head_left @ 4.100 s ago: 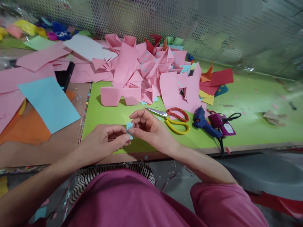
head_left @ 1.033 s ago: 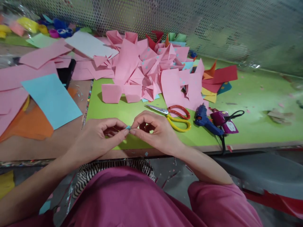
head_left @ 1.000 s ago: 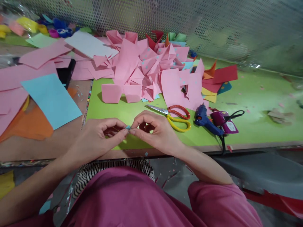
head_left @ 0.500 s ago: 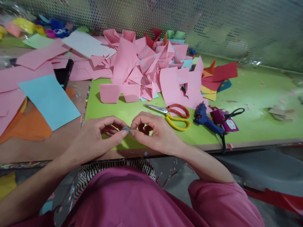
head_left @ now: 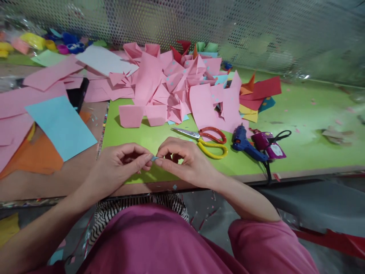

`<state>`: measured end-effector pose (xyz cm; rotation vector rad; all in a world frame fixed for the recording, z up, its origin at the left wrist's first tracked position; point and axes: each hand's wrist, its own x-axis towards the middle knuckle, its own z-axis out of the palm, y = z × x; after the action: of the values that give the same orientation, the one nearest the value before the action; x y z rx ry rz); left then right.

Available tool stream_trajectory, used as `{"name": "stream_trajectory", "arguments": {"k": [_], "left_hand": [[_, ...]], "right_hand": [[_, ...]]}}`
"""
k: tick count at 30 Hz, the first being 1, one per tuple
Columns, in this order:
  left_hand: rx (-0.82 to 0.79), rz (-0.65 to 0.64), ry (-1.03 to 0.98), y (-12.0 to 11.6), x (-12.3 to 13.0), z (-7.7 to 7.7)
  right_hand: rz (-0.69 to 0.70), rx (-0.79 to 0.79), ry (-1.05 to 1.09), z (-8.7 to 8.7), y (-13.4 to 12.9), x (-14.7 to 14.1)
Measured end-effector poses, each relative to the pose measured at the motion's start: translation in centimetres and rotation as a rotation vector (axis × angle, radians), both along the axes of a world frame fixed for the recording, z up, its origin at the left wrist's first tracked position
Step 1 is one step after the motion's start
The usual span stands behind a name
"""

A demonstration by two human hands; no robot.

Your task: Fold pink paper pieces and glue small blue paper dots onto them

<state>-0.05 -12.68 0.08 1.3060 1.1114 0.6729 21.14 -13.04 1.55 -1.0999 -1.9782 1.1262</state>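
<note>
At the left of the frame, a light blue sheet (head_left: 61, 127) is laid over orange paper (head_left: 42, 154), and the brown part of the bench (head_left: 76, 179) is left bare below them. Toward the lower centre, the small blue paper piece (head_left: 154, 158) is pinched between thumb and finger of the left hand (head_left: 122, 163), and its other end is clamped by the thumb and forefinger of the right hand (head_left: 185, 161). Four seconds ago a broad upright rectangle was shown; now only a narrow sliver is seen between the fingertips. From this, the piece is judged to be folded or rolled smaller, though the crease itself is hidden.

Both hands are held just above the bench's front edge, so little room is left below them. Above, a strip of green is bounded by the pink paper pile (head_left: 146, 76). To the right, movement is limited by the scissors (head_left: 199, 136), set close to the right hand, then by the blue glue gun (head_left: 246, 144) and the purple case (head_left: 261, 140). The widest open room is offered at the far right, where only small scraps (head_left: 338, 135) are scattered.
</note>
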Motion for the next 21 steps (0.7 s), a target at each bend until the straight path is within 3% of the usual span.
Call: {"name": "stream_trajectory", "arguments": {"k": [5,10,13,17,21], "left_hand": [[-0.052,-0.028,-0.038,0.1,-0.2,0.0],[0.024,-0.047,0.062,0.3,-0.2,0.2],[-0.111,-0.061,-0.004,0.5,-0.2,0.6],[-0.413,-0.138,-0.097,1.0,-0.3,1.4],[-0.492,-0.229,-0.158,1.3,-0.3,1.6]], "right_hand": [[0.016,0.001,0.017,0.1,0.2,0.2],[0.022,0.031,-0.07,0.5,0.2,0.3],[0.082,0.08,-0.079,1.0,0.2,0.9],[0.168,0.401,-0.035,1.0,0.4,1.6],[0.233,0.669,-0.107,0.3,0.5,1.5]]}}
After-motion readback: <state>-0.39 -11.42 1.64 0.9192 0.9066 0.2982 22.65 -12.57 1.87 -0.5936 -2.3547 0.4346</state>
